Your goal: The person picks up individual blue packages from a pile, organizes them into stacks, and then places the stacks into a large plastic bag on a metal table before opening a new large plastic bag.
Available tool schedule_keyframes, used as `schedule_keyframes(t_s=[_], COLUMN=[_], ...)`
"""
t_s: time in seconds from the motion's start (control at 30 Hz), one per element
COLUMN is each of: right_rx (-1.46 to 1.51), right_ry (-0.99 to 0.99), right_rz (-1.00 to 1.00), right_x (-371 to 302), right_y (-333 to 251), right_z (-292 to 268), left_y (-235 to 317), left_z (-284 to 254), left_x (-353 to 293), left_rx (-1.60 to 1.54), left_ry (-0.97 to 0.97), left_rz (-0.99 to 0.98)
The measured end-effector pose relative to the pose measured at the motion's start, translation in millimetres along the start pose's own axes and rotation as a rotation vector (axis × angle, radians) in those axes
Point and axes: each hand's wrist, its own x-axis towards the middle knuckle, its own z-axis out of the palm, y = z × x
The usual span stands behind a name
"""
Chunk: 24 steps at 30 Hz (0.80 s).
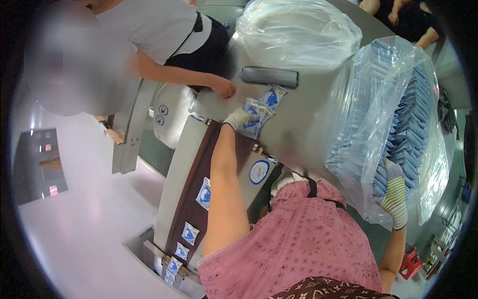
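My left hand (238, 118), in a striped knit glove, is at the end of a narrow conveyor. Its fingers close over a small group of blue-and-white pillow packets (255, 113) on the metal tabletop (303, 114). Just beyond lies another packet (273, 96), overlapping the group. Far to the right, my right hand (395, 194), gloved alike, reaches into the near end of a large clear plastic bag (356, 97). Stacked rows of blue packets (408, 119) fill that bag. The right fingers stretch along the packets, partly hidden by plastic.
Spaced packets (189, 233) lie along the brown conveyor belt (199, 164). A grey bar-shaped object (270, 76) rests beyond the packets. Another clear bag (298, 32) stands at the back. A co-worker's hand (224, 86) is near my left hand. A red stool (410, 263) stands lower right.
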Motion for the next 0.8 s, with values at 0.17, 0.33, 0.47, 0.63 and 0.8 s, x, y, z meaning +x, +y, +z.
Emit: schedule_keyframes(t_s=[0.17,0.33,0.47,0.63,0.8], right_rx=[0.036,0.009,0.011,0.053,0.064], right_ry=[0.049,0.037,0.015,0.048,0.056], right_rz=[-0.012,-0.062,-0.069,-0.069,-0.047], right_x=[-5,-1,5,2,0], right_y=[10,4,3,6,5], right_z=[11,5,1,1,4], left_y=[46,52,84,93,115], left_z=[83,181,151,130,86], left_x=[-47,-84,-73,-64,-20], left_rx=[0.509,0.638,1.040,0.812,-0.636], left_ry=[0.237,0.621,0.181,0.028,-0.104], left_rz=[0.444,0.901,0.774,0.882,0.228])
